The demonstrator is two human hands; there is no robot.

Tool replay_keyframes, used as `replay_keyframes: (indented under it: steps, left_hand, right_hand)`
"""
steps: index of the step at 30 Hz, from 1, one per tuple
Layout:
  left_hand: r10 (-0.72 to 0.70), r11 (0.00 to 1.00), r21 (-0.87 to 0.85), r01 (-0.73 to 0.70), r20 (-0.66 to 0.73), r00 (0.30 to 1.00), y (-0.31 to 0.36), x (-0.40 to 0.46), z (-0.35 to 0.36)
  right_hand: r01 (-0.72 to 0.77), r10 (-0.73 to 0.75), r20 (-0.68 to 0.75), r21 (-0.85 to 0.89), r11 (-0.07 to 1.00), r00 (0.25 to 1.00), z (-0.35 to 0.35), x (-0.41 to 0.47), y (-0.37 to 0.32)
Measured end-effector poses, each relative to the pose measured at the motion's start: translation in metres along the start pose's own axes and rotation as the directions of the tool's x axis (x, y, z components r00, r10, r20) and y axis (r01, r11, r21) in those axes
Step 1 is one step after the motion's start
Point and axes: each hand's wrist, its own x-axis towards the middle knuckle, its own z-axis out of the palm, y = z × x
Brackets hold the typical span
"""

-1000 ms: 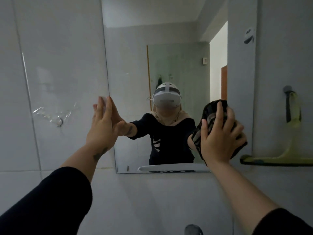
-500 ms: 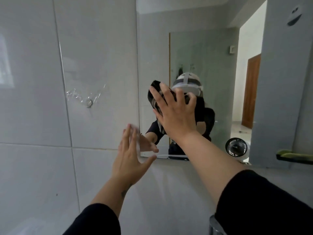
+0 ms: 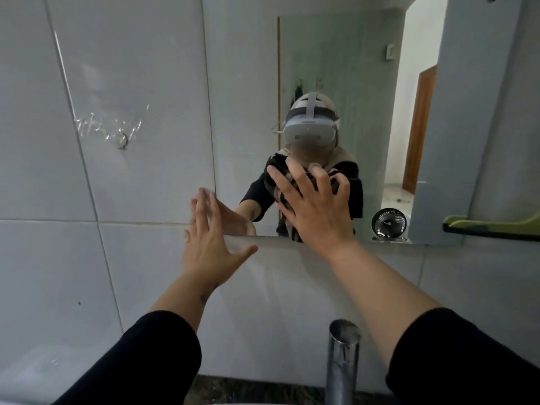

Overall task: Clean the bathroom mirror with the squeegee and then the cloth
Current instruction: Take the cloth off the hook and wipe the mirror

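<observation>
The bathroom mirror point(image 3: 336, 68) hangs on the tiled wall ahead. My right hand point(image 3: 315, 206) presses a dark striped cloth point(image 3: 285, 197) flat against the glass near the mirror's bottom edge, fingers spread over it. My left hand point(image 3: 209, 244) lies flat and open on the wall at the mirror's lower left corner, fingertips touching the frame edge. The green squeegee point(image 3: 491, 226) hangs on the wall to the right of the mirror, only its blade end in view.
A chrome tap point(image 3: 343, 355) rises at the bottom centre, just below my right forearm. A clear adhesive hook point(image 3: 120, 138) sticks to the tile at the left. The mirror reflects a small fan point(image 3: 388, 223) and an open doorway.
My right hand has wiped the cloth down the glass from the middle height to the bottom edge. My left hand stays at the lower left corner. The view has tilted downward.
</observation>
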Motion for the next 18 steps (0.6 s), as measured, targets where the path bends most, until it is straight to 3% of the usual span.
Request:
replay_keyframes:
  steps: [5,9,13,18]
  left_hand:
    - [-0.048,0.999,0.009,0.048,-0.018,0.999,0.005,0.0,0.003]
    - [-0.079,0.997,0.015,0.08,-0.041,0.996,0.009,-0.002,0.006]
    - [-0.094,0.995,0.025,0.095,-0.05,0.994,0.011,-0.003,0.009]
    - [-0.089,0.996,0.02,0.091,-0.066,0.994,0.009,-0.003,0.013]
  right_hand:
    - [-0.241,0.239,0.063,0.028,0.97,0.969,-0.004,-0.03,0.049]
    - [-0.457,0.454,0.065,0.045,0.888,0.889,-0.008,-0.06,0.082]
    - [-0.559,0.554,0.082,0.061,0.827,0.829,-0.008,-0.089,0.106]
    - [-0.743,0.738,0.082,0.088,0.664,0.67,-0.005,-0.121,0.115]
